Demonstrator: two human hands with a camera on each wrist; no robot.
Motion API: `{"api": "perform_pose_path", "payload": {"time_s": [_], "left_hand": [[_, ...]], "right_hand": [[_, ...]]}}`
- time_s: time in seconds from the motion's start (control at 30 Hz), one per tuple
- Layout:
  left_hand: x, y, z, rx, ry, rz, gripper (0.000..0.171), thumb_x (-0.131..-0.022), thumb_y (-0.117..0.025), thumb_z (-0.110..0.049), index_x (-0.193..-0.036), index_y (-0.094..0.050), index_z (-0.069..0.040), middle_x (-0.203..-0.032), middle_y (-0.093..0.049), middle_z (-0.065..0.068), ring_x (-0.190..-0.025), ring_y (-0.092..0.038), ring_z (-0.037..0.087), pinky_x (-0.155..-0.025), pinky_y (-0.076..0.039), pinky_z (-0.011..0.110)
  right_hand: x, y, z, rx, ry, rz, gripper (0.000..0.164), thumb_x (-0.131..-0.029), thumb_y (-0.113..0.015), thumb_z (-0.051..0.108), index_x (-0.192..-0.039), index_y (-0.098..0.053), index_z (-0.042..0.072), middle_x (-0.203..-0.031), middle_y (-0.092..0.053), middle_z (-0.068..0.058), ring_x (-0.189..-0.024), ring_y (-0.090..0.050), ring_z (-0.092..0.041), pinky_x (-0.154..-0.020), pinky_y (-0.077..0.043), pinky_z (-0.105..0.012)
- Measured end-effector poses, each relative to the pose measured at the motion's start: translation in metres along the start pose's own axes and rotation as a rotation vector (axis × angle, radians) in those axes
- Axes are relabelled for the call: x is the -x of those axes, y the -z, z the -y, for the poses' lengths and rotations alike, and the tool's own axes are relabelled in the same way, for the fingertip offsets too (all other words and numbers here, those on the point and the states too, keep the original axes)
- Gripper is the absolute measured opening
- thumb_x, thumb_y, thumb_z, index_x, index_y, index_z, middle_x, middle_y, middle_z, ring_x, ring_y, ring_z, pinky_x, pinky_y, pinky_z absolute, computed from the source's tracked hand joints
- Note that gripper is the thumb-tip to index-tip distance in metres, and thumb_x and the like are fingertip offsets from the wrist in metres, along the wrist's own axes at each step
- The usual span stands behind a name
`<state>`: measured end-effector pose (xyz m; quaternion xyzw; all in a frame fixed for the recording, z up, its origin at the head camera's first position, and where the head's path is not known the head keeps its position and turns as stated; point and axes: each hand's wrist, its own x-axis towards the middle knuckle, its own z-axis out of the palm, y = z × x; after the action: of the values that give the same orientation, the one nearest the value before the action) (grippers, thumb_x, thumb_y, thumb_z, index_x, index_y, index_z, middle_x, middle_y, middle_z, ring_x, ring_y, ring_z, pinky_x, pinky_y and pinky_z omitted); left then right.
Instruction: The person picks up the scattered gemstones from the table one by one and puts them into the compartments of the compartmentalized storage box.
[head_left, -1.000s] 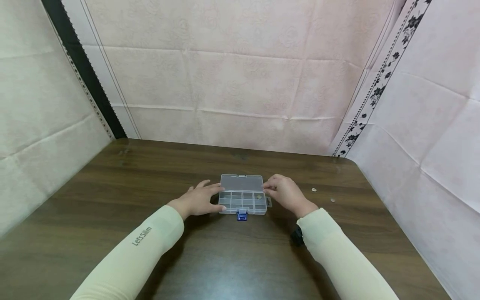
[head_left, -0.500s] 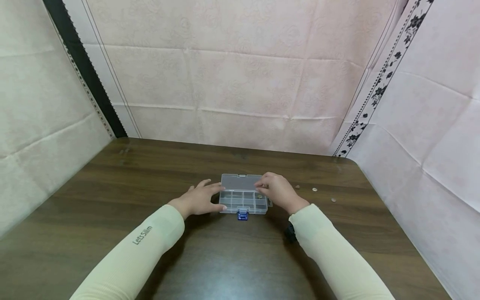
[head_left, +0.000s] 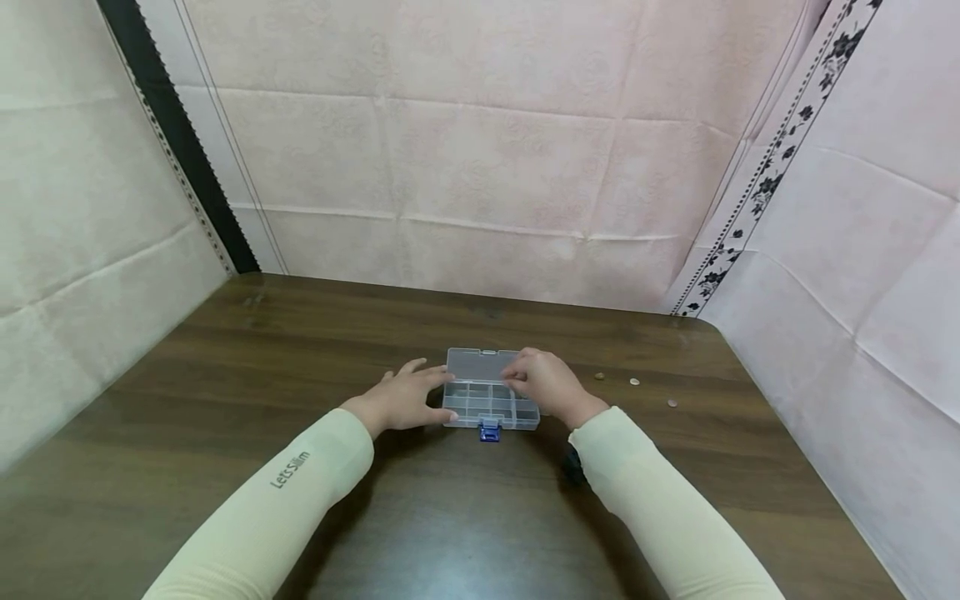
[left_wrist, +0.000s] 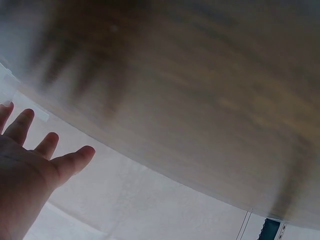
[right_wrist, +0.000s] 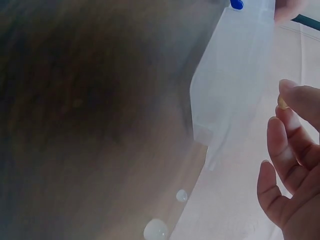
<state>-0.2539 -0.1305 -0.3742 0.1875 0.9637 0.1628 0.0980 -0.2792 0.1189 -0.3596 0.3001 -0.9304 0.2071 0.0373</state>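
Over the right part of the open compartment box (head_left: 472,405), the right hand (head_left: 551,387) pinches a small tan piece (right_wrist: 282,102), seemingly the placing step, next calling for lowering and release, while the left hand (head_left: 405,398) spreads wide at the box's left edge.

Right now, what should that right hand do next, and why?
Probably lower the small yellowish piece into the box: the right hand pinches it over the box, the lid is open, and the left hand is at the box's left side.
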Motion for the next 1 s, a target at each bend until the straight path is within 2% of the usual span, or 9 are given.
{"api": "perform_pose_path", "payload": {"time_s": [0.33,0.67,0.8,1.0], "left_hand": [[-0.0017,-0.0008,-0.0003,-0.01,0.0,-0.001,0.072,-0.088,-0.06,-0.057,-0.147,-0.042,-0.023,-0.156,-0.032,0.001,-0.146,-0.015,0.033,-0.107,-0.016,0.07],[-0.0001,-0.0006,-0.0014,-0.008,0.004,-0.002,0.071,-0.088,-0.061,-0.056,-0.147,-0.042,-0.022,-0.156,-0.032,0.001,-0.146,-0.015,0.034,-0.107,-0.016,0.07],[0.0001,-0.0007,-0.0015,-0.008,0.005,-0.002,0.071,-0.088,-0.061,-0.056,-0.147,-0.042,-0.022,-0.156,-0.032,0.001,-0.146,-0.015,0.034,-0.106,-0.016,0.071],[-0.0003,-0.0004,-0.0013,-0.01,0.006,-0.001,0.072,-0.087,-0.061,-0.057,-0.147,-0.042,-0.021,-0.156,-0.032,0.001,-0.146,-0.015,0.034,-0.106,-0.016,0.07]], "right_hand": [[-0.0048,-0.0058,0.0036,0.045,0.03,0.019,0.014,-0.089,-0.07,0.012,-0.1,-0.077,0.007,-0.096,-0.067,-0.002,-0.087,-0.063,-0.015,-0.077,-0.054,-0.031],[-0.0058,-0.0074,0.007,0.056,0.022,0.039,0.014,-0.088,-0.07,0.011,-0.1,-0.077,0.008,-0.096,-0.067,-0.002,-0.088,-0.063,-0.015,-0.079,-0.054,-0.032],[-0.0059,-0.0078,0.0077,0.072,0.02,0.033,0.018,-0.088,-0.071,0.014,-0.105,-0.076,0.01,-0.103,-0.067,-0.003,-0.095,-0.063,-0.017,-0.085,-0.053,-0.035],[-0.0065,-0.0079,0.0078,0.063,0.004,0.023,0.033,-0.087,-0.073,0.024,-0.118,-0.071,0.012,-0.128,-0.061,-0.007,-0.119,-0.057,-0.025,-0.101,-0.044,-0.043]]}}
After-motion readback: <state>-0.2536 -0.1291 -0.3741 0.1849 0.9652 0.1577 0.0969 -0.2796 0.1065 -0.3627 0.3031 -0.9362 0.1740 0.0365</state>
